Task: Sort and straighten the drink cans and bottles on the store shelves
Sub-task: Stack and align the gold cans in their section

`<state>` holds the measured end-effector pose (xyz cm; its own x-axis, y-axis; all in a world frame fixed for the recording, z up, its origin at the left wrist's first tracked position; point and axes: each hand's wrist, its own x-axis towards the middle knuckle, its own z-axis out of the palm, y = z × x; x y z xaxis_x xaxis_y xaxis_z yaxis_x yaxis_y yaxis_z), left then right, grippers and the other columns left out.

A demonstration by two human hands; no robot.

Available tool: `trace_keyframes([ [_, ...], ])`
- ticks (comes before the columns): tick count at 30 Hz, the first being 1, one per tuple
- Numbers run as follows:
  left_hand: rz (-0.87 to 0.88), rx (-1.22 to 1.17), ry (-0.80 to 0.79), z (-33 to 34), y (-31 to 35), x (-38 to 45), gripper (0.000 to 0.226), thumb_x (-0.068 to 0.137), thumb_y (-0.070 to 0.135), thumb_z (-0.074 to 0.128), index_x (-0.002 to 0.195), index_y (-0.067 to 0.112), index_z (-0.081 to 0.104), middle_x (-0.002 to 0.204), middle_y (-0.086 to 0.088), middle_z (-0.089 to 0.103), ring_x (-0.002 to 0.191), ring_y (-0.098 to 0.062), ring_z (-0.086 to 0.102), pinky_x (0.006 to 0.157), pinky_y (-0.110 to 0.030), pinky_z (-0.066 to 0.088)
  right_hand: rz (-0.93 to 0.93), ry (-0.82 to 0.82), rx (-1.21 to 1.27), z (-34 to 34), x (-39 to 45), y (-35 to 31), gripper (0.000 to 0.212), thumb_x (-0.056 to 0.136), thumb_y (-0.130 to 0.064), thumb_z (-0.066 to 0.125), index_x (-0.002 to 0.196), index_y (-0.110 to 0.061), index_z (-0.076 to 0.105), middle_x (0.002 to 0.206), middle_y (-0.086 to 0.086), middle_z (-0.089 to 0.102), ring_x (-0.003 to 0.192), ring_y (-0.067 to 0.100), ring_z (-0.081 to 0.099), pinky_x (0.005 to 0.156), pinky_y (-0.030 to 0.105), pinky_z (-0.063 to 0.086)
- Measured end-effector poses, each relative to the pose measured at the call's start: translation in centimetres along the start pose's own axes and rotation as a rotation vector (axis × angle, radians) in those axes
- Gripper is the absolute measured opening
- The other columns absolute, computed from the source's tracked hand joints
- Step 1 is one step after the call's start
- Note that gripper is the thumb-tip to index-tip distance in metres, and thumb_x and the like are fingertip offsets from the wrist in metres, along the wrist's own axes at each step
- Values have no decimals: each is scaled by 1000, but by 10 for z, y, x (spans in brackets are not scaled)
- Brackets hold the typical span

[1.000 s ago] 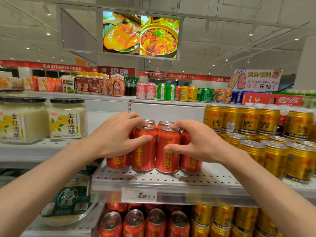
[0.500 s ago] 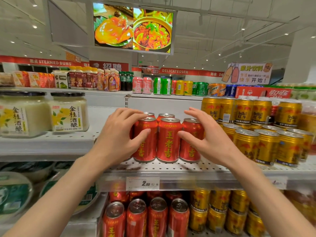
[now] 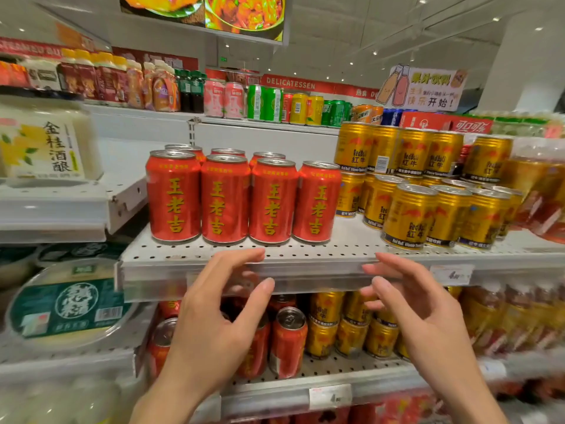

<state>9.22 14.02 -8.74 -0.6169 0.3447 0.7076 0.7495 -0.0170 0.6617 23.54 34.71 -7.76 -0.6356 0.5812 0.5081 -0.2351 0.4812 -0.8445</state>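
Note:
Several red cans with yellow characters (image 3: 243, 198) stand upright in a straight front row on the perforated white shelf (image 3: 305, 255), with more red cans behind them. Gold Red Bull cans (image 3: 428, 206) crowd the same shelf to the right, some stacked. My left hand (image 3: 220, 313) hovers below the shelf's front edge with relaxed, spread fingers, holding nothing. My right hand (image 3: 412, 304) is level with it to the right, fingers loosely bent and empty. Behind both hands, on the lower shelf, stand more red cans (image 3: 287, 341) and gold cans (image 3: 351, 325).
White jars with yellow labels (image 3: 46, 142) sit on the left shelf, green-lidded tubs (image 3: 70, 304) below them. The top shelf (image 3: 275, 125) holds mixed bottles and cans. Bagged drinks (image 3: 538, 191) lie at the far right.
Both hands let go of the red cans and dropped below the shelf's front edge. The red cans now stand in a straight row, labels forward. The camera view has tilted down.

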Motion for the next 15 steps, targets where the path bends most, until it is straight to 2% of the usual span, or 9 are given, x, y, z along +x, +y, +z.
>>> trace_keyframes([
  [2, -33, -4, 8, 12, -2, -9, 31, 86, 29, 68, 116, 35, 65, 117, 9, 66, 104, -17, 67, 83, -18, 51, 62, 30, 23, -13, -4, 13, 32, 85, -28, 66, 117, -26, 69, 103, -1, 76, 87, 19, 74, 73, 26, 60],
  [4, -41, 2, 47, 25, -1, -14, 30, 85, 26, 68, 114, 35, 66, 117, 7, 64, 100, -16, 67, 80, -12, 49, 108, 55, 19, -29, -5, 26, 33, 82, -32, 67, 115, -26, 70, 98, 2, 76, 83, 20, 73, 72, 24, 59],
  [6, -58, 1, 76, 39, 4, -16, 28, 85, 26, 68, 111, 35, 67, 113, 7, 66, 98, -14, 67, 78, -10, 48, 127, 70, 11, -46, -3, 38, 33, 81, -35, 68, 114, -28, 70, 97, 4, 76, 83, 21, 73, 77, 29, 58],
  [9, -90, -16, 41, 72, 15, -18, 25, 86, 38, 66, 111, 36, 67, 108, 7, 70, 97, -13, 69, 79, -15, 50, 125, 76, 14, -74, 4, 53, 32, 83, -35, 67, 114, -28, 70, 95, 5, 75, 82, 20, 72, 82, 36, 57],
  [15, -133, -10, 41, 150, 47, -10, 23, 87, 34, 67, 110, 37, 67, 103, 11, 72, 96, -14, 68, 79, -15, 49, 109, 20, 26, -131, 31, 77, 31, 83, -39, 67, 112, -32, 70, 95, 2, 76, 83, 18, 73, 78, 34, 58],
])
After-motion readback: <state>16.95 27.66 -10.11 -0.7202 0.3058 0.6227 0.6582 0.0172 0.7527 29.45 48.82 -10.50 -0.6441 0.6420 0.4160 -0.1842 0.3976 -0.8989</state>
